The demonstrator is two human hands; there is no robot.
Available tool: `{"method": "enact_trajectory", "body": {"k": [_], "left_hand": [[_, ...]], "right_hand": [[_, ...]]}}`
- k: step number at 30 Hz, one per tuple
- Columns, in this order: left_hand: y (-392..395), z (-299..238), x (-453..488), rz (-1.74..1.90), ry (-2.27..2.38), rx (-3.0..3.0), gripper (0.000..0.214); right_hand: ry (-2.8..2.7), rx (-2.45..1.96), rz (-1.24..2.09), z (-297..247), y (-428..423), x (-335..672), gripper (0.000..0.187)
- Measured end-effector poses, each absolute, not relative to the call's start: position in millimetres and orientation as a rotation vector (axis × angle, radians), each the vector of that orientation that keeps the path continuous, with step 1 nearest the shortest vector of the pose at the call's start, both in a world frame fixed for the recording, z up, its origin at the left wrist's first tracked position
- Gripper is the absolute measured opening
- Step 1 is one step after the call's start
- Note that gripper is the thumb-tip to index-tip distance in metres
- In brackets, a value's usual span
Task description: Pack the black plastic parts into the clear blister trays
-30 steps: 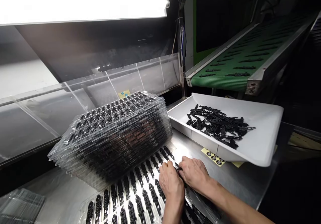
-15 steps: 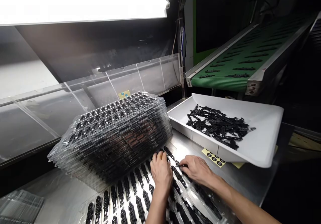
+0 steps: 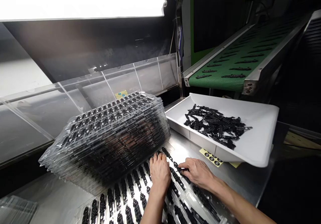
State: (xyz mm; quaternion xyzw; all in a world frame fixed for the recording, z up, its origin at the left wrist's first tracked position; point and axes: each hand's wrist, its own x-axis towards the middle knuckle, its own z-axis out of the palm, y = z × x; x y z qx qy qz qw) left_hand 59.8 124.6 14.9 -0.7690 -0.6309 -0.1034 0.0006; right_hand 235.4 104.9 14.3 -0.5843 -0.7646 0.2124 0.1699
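Observation:
A clear plastic tray (image 3: pixel 187 194) lies before me, its slots holding rows of narrow black plastic parts (image 3: pixel 110 202). Over its far end, my left hand (image 3: pixel 159 170) is closed, fingers bent down among the parts; its fingertips are partly hidden, as is whatever they grip. To its right, my right hand (image 3: pixel 199 172) pinches one black plastic part (image 3: pixel 178 166) between thumb and forefinger at the tray's right-hand row. Just beyond the left hand, another black part (image 3: pixel 167 153) sits near the tray's far corner.
Behind the tray rises a tall stack of filled clear trays (image 3: pixel 120 140). A white bin (image 3: pixel 258 140) holds a heap of loose black parts. A sticker sheet (image 3: pixel 211 157) lies by the bin. Beyond, a green conveyor (image 3: pixel 220 80) carries more parts. More clear trays (image 3: pixel 17 209) sit lower left.
The whole view has shifted slightly, so most things appear a little further left. Both hands stay at nearly the same spots on the tray, the right one still pinching its part.

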Motion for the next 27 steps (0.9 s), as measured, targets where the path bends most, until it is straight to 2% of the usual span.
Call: {"method": "enact_trajectory", "body": {"k": [6, 11, 16, 21, 24, 27], "left_hand": [[121.3, 27.1, 58.1, -0.4, -2.018, -2.419, 0.029], [76.4, 41.3, 57.6, -0.503, -2.047, -2.467, 0.027], [17.6, 17.0, 60.4, -0.6, -2.064, -2.647, 0.021], [0.4, -15.1, 81.5, -0.584, -1.853, -2.798, 0.038], [6.1, -18.7, 91.4, -0.64, -1.713, -2.841, 0.025], [11.4, -8.1, 90.1, -0.799, -1.753, -2.9, 0.021]], "right_hand": [[-2.142, -1.618, 0.616, 12.8, 109.2, 234.3, 0.028], [-2.088, -1.541, 0.7, 31.9, 99.0, 249.3, 0.028], [-1.976, -1.584, 0.878, 42.6, 48.8, 277.7, 0.025], [-1.8, -1.654, 1.08, 39.5, 4.0, 288.2, 0.017], [-1.753, -1.69, 1.118, 38.8, -4.9, 291.6, 0.018], [-1.661, -1.651, 1.148, 34.2, -8.3, 294.5, 0.021]]}}
